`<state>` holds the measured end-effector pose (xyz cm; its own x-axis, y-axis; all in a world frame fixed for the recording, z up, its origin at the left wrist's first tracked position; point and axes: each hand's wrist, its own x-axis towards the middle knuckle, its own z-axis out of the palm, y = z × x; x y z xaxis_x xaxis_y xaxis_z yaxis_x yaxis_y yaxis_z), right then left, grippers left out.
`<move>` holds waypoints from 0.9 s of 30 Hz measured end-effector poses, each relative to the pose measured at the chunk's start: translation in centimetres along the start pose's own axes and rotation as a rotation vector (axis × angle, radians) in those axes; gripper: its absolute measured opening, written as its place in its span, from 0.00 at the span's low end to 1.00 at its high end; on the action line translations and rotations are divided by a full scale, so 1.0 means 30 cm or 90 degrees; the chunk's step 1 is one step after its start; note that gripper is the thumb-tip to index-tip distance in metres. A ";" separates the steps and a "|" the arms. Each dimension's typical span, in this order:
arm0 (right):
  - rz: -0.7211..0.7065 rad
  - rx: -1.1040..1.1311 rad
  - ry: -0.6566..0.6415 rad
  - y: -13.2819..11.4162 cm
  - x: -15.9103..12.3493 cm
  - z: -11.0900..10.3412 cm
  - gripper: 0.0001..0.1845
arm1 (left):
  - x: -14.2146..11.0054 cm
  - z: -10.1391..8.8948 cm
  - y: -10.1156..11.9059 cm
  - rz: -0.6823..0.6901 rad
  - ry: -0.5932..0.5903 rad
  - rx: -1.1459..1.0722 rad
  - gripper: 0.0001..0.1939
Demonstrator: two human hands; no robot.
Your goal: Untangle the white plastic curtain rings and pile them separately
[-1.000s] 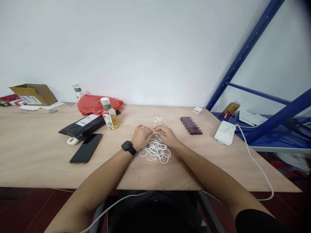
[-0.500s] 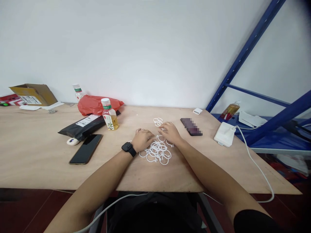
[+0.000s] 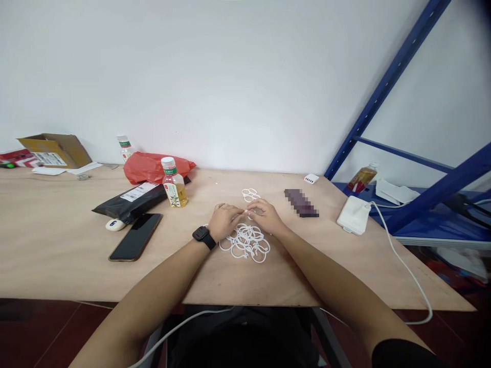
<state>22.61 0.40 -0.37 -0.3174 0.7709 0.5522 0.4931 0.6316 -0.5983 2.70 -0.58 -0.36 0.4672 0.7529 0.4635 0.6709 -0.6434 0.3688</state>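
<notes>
My left hand (image 3: 223, 223), with a black watch on its wrist, is closed in a pinch. Its fingertips meet those of my right hand (image 3: 266, 216), which is pinched too. Between them is a small white plastic ring (image 3: 246, 211), mostly covered by the fingers. Just below both hands lies a loose pile of white rings (image 3: 251, 243), several of them overlapping and some showing small clasp-like ends. Beyond my fingertips, a smaller group of white rings (image 3: 250, 194) rests flat on the wooden table (image 3: 291, 271).
On the left are a drink bottle (image 3: 175, 186), a black parcel (image 3: 128, 202), a red plastic bag (image 3: 148, 167), a phone (image 3: 136, 237) and an open carton (image 3: 57, 150). To the right lie a pixelated phone (image 3: 302, 203) and a white charger (image 3: 354, 214) with a cable. Blue shelving (image 3: 383, 82) stands beyond.
My right hand has shifted left, bringing its fingertips against those of my left hand. A white ring is now pinched between them, above the pile.
</notes>
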 end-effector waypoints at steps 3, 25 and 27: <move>0.009 0.110 0.003 -0.016 -0.009 0.006 0.05 | 0.003 -0.007 0.001 0.020 0.035 -0.032 0.12; 0.023 0.248 -0.003 -0.001 -0.007 0.028 0.10 | 0.003 -0.033 0.015 0.091 0.094 -0.036 0.10; 0.000 0.200 0.028 -0.005 -0.003 0.022 0.09 | 0.007 -0.029 0.015 0.053 0.094 -0.041 0.10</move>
<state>22.03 0.28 -0.70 -0.2791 0.7711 0.5724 0.2171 0.6313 -0.7446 2.60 -0.85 0.60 0.4266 0.6712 0.6062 0.5928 -0.7137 0.3731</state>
